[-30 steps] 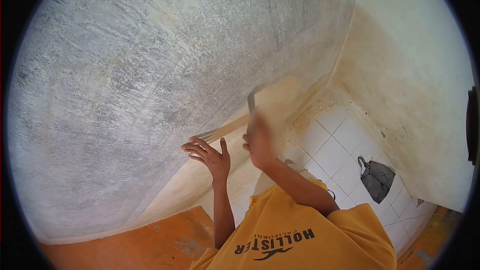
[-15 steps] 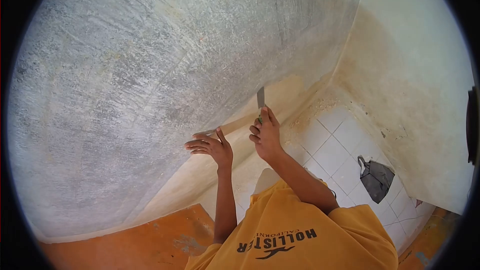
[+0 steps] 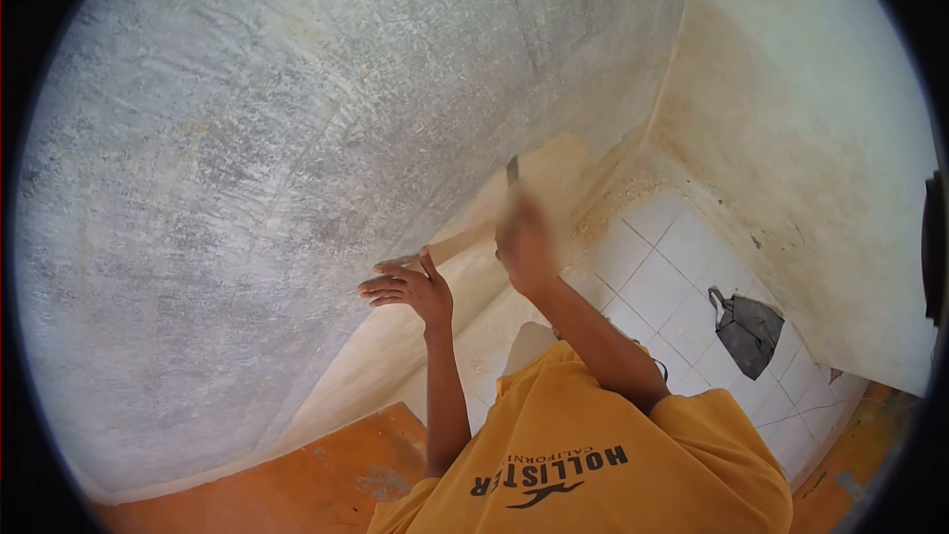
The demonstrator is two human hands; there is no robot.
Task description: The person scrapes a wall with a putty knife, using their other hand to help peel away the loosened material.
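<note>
My right hand (image 3: 527, 245), partly smeared, grips a scraper (image 3: 512, 170) whose narrow grey blade points up the wall, its tip at the lower edge of the rough grey coating. The hand covers the handle. Against the grey wall (image 3: 247, 188), near that same lower edge, my left hand (image 3: 410, 292) rests with fingers stretched out and thumb raised, holding nothing. Between and around the hands runs a smoother beige strip of wall (image 3: 559, 163).
A stained wall (image 3: 771, 138) meets the grey one at a corner on the right. White floor tiles (image 3: 662, 287) lie below, with a dark grey bag (image 3: 749, 334) on them. Orange surface (image 3: 267, 475) shows at lower left.
The view has shifted slightly. My right hand and the scraper have moved a little up along the wall; my left hand keeps its place on the wall.
</note>
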